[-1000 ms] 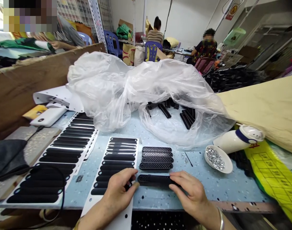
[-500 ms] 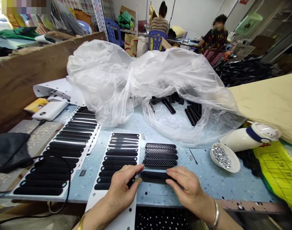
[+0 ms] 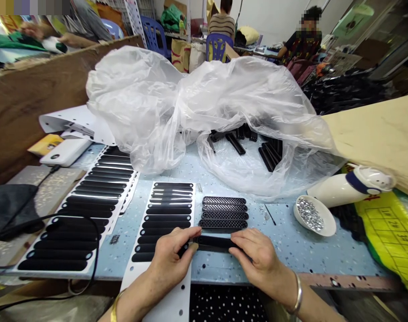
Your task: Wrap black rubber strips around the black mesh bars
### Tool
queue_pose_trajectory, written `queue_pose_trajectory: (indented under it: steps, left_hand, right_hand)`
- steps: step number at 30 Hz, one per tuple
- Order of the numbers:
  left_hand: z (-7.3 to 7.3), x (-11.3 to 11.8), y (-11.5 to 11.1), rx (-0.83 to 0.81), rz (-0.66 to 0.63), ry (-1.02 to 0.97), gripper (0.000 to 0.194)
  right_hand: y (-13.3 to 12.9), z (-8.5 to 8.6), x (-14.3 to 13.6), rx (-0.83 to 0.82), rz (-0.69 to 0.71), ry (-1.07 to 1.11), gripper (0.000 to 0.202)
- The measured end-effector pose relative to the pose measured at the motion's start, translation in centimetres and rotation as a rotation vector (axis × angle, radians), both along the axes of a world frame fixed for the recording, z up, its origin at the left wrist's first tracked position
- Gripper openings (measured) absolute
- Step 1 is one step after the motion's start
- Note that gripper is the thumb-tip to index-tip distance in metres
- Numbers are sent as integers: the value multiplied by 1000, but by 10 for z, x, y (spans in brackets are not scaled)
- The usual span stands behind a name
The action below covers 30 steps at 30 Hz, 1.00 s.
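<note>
A long black strip [image 3: 214, 242] with rounded ends lies level between my hands, near the table's front edge. My left hand [image 3: 173, 252] pinches its left end with thumb and forefinger, over the right side of a white sheet [image 3: 157, 273] bearing several black strips. At the other end, my right hand [image 3: 255, 254] holds it between thumb and fingers. Just behind the held strip, several black textured pieces [image 3: 224, 214] lie in a stack of rows. What lies under my left fingertips is partly hidden.
A larger sheet of black strips [image 3: 73, 210] lies left. Clear plastic bags [image 3: 224, 94] with black pieces stand behind. On the right are a bowl of silvery bits [image 3: 329, 223], a white bottle [image 3: 334, 191] and a yellow bag [image 3: 388, 232]. Other people sit in the background.
The camera view has shifted slightly. Both hands still grip the black strip, with its right end now tilted a little differently. A person's hands at the upper left have moved.
</note>
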State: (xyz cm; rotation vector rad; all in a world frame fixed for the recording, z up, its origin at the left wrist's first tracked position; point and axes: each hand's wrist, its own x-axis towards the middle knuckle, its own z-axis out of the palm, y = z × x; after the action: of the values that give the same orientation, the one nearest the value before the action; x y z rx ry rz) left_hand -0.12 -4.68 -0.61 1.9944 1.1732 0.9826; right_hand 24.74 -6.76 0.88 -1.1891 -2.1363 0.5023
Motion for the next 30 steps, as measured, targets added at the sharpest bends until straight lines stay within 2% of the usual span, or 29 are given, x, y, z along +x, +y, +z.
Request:
queue_pose_trajectory:
  steps: [6, 10, 18, 23, 30]
  left_hand:
    - [3, 0, -1, 1, 6, 30, 26]
    - [4, 0, 1, 84, -61, 20, 27]
    - [-12, -4, 5, 425, -169, 87, 34]
    - [-16, -6, 4, 471, -173, 129, 34]
    - [-21, -9, 4, 505, -165, 210, 35]
  right_hand:
    - [-1, 0, -2, 19, -8, -7, 18]
    - [-1, 0, -2, 32, -12, 16, 18]
    - [3, -4, 1, -7, -19, 122, 15]
    - [2, -11, 3, -16, -46, 212, 17]
    - [-1, -12, 6, 5, -26, 183, 23]
